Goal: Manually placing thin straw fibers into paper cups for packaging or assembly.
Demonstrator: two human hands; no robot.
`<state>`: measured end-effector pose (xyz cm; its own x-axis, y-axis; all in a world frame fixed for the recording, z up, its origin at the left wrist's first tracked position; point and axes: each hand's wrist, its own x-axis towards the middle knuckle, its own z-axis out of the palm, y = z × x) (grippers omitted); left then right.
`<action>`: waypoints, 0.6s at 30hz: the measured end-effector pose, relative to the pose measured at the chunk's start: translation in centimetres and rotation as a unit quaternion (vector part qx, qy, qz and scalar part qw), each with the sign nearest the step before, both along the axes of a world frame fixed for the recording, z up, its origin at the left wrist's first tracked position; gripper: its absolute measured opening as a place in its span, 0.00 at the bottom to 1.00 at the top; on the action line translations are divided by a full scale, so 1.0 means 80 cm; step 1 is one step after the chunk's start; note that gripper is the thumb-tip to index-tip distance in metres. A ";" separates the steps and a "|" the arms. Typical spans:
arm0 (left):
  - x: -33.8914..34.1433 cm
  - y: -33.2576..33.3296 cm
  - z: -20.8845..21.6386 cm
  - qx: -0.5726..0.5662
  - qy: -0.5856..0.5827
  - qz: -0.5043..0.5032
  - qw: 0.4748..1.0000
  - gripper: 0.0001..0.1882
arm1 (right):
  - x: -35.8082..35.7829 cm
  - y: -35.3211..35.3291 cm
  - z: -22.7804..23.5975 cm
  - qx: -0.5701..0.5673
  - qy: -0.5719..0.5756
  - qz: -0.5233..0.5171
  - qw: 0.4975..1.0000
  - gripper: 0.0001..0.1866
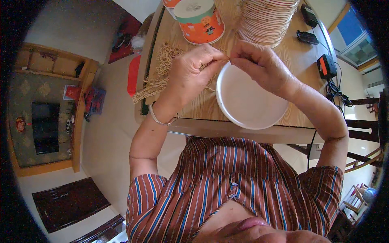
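The left hand (193, 71) and the right hand (265, 73) met above the worktop (198, 111), fingertip close to fingertip. Each grip was closed in a pinch between thumb and forefinger; what was inside was too small for me to tell. The heap of thin tan strands (164, 62) lay on the worktop to the left of both grips, just beside the left hand and partly hidden behind it. The straighter ends of these strands pointed toward the worktop's left edge, near the left wrist, which wore a silver-coloured bangle (153, 115). The white round bowl (253, 103) stood below the right hand, on the person's side, and the joined fingertips were near its far left rim. Beyond the hands stood an orange and green paper tub (202, 30) and, to its right, a tall stack of pale, thin-rimmed round pieces (265, 22).
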<state>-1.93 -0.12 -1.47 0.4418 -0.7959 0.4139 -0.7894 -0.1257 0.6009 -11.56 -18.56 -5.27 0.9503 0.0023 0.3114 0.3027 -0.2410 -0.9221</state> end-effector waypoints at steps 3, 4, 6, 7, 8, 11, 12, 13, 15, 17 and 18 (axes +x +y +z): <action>-0.002 0.002 -0.001 -0.009 -0.013 -0.001 1.000 0.08 | -0.006 0.005 0.008 0.009 0.058 0.004 0.998 0.06; -0.002 0.002 -0.001 -0.009 -0.021 -0.003 1.000 0.08 | -0.008 0.005 0.008 0.009 0.058 0.004 0.998 0.06; -0.002 0.002 -0.001 -0.009 -0.029 -0.006 1.000 0.08 | -0.009 0.006 0.008 0.007 0.067 0.004 0.998 0.09; -0.003 0.002 0.000 -0.011 -0.035 -0.007 0.999 0.08 | -0.010 0.006 0.007 0.008 0.068 0.004 0.998 0.09; -0.003 0.002 0.000 -0.014 -0.041 -0.009 0.999 0.08 | -0.010 0.006 0.006 0.009 0.077 0.002 0.997 0.10; -0.005 0.001 -0.002 -0.019 -0.061 0.002 0.998 0.07 | -0.012 0.005 0.010 0.007 0.102 0.005 0.995 0.12; -0.007 0.001 -0.003 -0.019 -0.060 0.002 0.998 0.07 | -0.013 0.004 0.012 0.003 0.117 0.011 0.993 0.13; -0.008 0.001 -0.003 -0.022 -0.075 0.008 0.997 0.07 | -0.014 0.005 0.013 0.003 0.118 0.011 0.993 0.13; -0.010 0.000 -0.004 -0.025 -0.090 0.014 0.996 0.07 | -0.015 0.005 0.016 0.033 0.187 0.015 0.982 0.14; -0.012 0.000 -0.005 -0.031 -0.078 0.024 0.996 0.08 | -0.014 0.004 0.019 0.036 0.196 0.021 0.980 0.13; -0.012 0.000 -0.005 -0.030 -0.078 0.024 0.996 0.08 | -0.014 0.003 0.019 0.040 0.205 0.025 0.978 0.12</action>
